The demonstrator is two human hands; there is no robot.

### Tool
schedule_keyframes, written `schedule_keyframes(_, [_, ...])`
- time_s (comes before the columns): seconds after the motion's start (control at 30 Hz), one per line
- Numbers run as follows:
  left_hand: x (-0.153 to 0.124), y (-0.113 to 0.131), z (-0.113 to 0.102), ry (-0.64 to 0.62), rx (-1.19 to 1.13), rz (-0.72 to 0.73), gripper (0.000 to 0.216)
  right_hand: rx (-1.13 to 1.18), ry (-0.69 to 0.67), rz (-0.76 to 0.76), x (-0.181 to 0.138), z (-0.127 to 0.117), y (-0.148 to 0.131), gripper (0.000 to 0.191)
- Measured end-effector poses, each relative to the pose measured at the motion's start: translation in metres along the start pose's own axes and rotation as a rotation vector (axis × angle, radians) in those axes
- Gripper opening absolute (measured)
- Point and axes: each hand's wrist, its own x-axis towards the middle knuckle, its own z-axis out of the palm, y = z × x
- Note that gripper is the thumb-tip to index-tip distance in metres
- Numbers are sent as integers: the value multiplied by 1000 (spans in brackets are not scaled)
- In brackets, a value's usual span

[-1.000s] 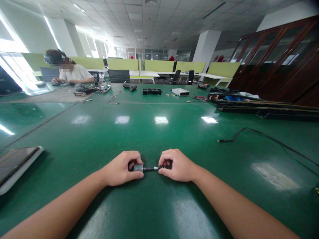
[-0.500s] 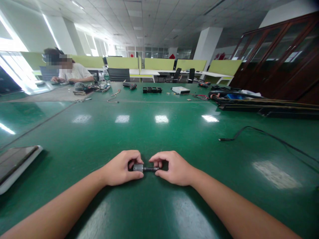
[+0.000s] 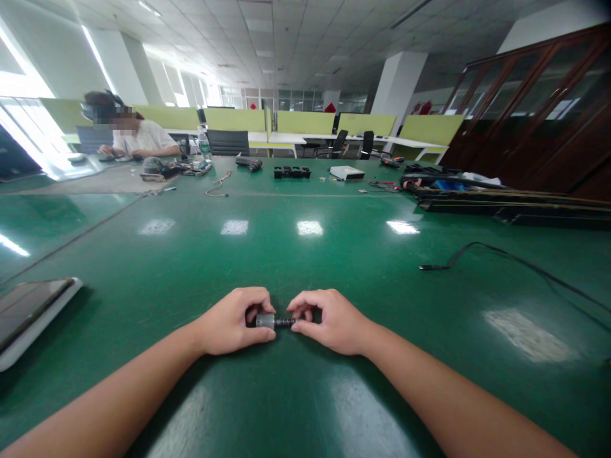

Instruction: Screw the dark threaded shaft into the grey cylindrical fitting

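A short grey metal cylinder (image 3: 265, 320) lies just above the green table, with my left hand (image 3: 238, 321) closed around it, thumb in front and fingers behind. From its right end a dark rod sticks out toward the right. Around that rod sits a dark coil spring (image 3: 284, 322), its left end close to the cylinder. My right hand (image 3: 334, 321) pinches the spring's right end between thumb and fingers. The fingertips hide the far end of the rod and spring.
A tablet-like device (image 3: 35, 312) lies at the left, a black cable (image 3: 506, 249) at the right. Along the far side are a white box (image 3: 347, 172), a black part (image 3: 291, 172), a power drill (image 3: 249, 163) and long black profiles (image 3: 515, 203). Another person (image 3: 138, 137) sits at the far left.
My right thumb and the spring have shifted slightly left along the rod, so coils now cover the stretch of rod that was bare beside the cylinder. My left hand stays in place.
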Motion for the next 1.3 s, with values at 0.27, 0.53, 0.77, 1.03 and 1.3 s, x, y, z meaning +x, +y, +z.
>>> schedule_keyframes(0.27, [0, 0, 0, -8, -4, 1, 21, -156, -7, -105, 0, 0, 0, 10])
schedule_keyframes(0.53, [0, -1, 0, -12, 6, 1, 21, -215, -24, -146, 0, 1, -1, 18])
schedule_keyframes(0.77, [0, 1, 0, -14, 17, 3, 20, -213, -34, -155, 1, 2, 1, 17])
schedule_keyframes(1.03, [-1, 0, 2, -25, 5, -6, 25, -217, -39, -164, 0, 2, 0, 16])
schedule_keyframes(1.3, [0, 1, 2, -22, 1, -24, 30, -232, -78, -155, 0, -1, -4, 12])
